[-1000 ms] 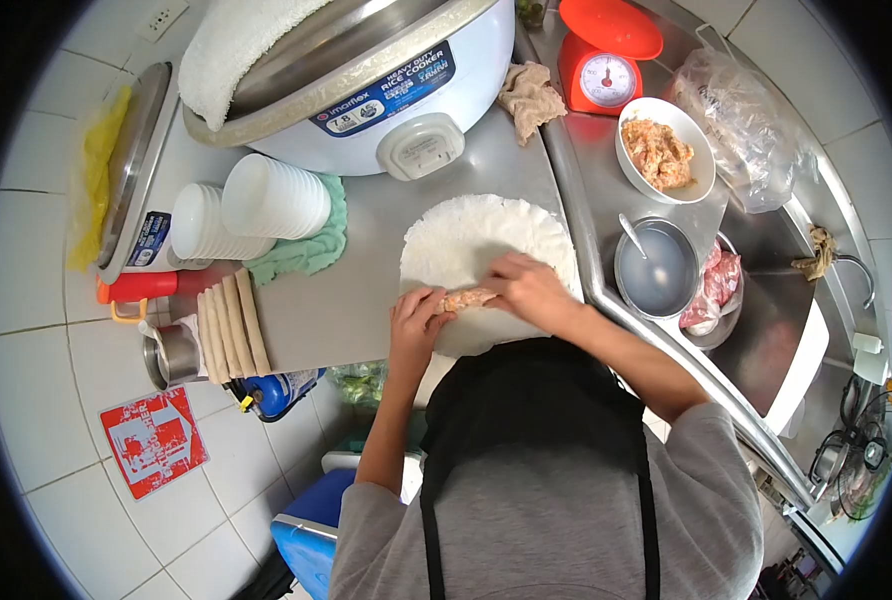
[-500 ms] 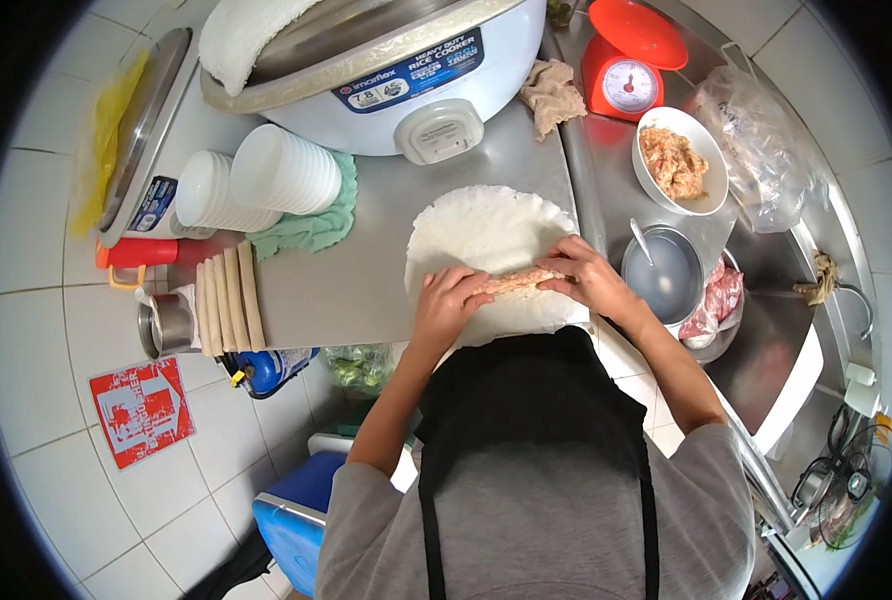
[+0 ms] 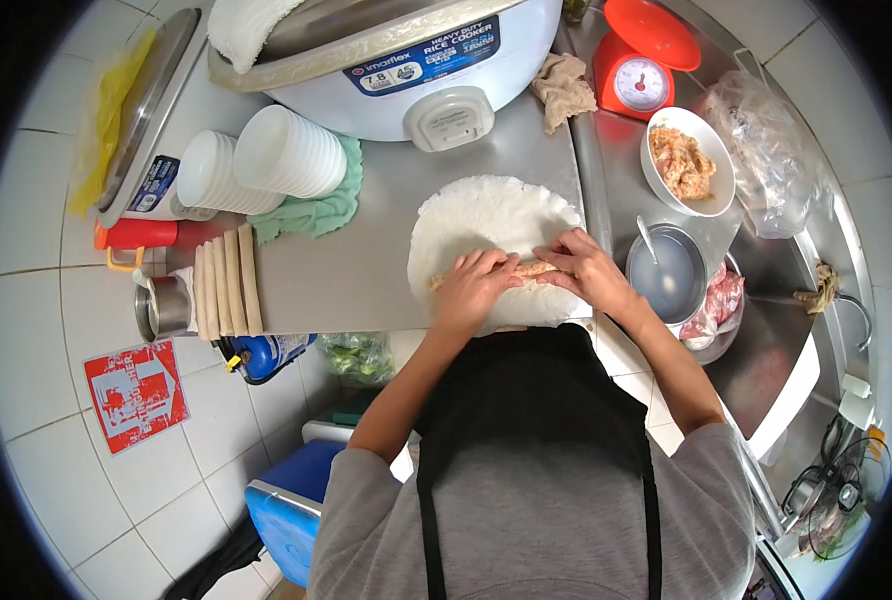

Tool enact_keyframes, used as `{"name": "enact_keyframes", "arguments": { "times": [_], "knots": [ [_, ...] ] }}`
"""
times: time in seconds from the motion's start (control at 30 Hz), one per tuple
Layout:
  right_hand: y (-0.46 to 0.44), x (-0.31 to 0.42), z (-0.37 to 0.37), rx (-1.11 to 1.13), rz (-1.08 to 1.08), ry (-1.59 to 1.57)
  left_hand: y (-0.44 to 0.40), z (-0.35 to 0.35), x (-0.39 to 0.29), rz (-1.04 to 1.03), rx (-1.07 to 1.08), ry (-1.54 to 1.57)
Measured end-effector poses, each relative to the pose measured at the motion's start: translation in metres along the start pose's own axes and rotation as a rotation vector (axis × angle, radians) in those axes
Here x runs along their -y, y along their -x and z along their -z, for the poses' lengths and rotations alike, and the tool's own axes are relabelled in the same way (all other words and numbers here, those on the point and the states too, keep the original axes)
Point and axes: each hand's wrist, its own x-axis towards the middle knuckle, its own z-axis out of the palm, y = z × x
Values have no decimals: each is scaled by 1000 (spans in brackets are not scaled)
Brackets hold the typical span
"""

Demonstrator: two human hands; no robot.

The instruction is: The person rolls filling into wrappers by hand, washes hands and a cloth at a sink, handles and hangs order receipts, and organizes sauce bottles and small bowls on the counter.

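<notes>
A stack of round white wrappers (image 3: pixel 491 205) lies at the front of the steel counter. Across the top wrapper runs a narrow strip of orange-pink meat filling (image 3: pixel 532 270). My left hand (image 3: pixel 478 288) bends over the strip's left and middle part, fingers closed against it. From the right, my right hand (image 3: pixel 588 270) pinches the strip's other end, close to the left fingertips. Part of the filling is hidden under both hands. Several finished rolls (image 3: pixel 228 280) lie side by side at the counter's left end.
A white bowl of filling (image 3: pixel 684 163), a pot of cloudy liquid with a spoon (image 3: pixel 656 300), and a red scale (image 3: pixel 638 75) stand at right. Behind are a rice cooker (image 3: pixel 436 85) and stacked white tubs (image 3: pixel 286 150) on a green cloth (image 3: pixel 326 210). A sink (image 3: pixel 766 350) lies at far right.
My left hand has shifted right along the filling, toward my right hand, uncovering the strip's left end. The right hand stays at its end. The camera view has tilted slightly.
</notes>
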Motion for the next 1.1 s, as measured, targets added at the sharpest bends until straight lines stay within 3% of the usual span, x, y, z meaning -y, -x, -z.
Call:
{"name": "enact_keyframes", "arguments": {
  "times": [0.33,0.57,0.77,0.97,1.1],
  "knots": [
    [-7,12,2,-1,-79,52,-11,-4,-30,-89,-132,122],
    [0,7,-5,17,-53,43,2,-17,-13,33,-188,58],
    [11,25,18,-95,-93,111,30,20,24,103,-151,101],
    [29,31,9,135,189,90,36,22,41,93,-92,206],
    [34,23,0,232,221,224,35,27,42,98,-89,238]
  ]
}}
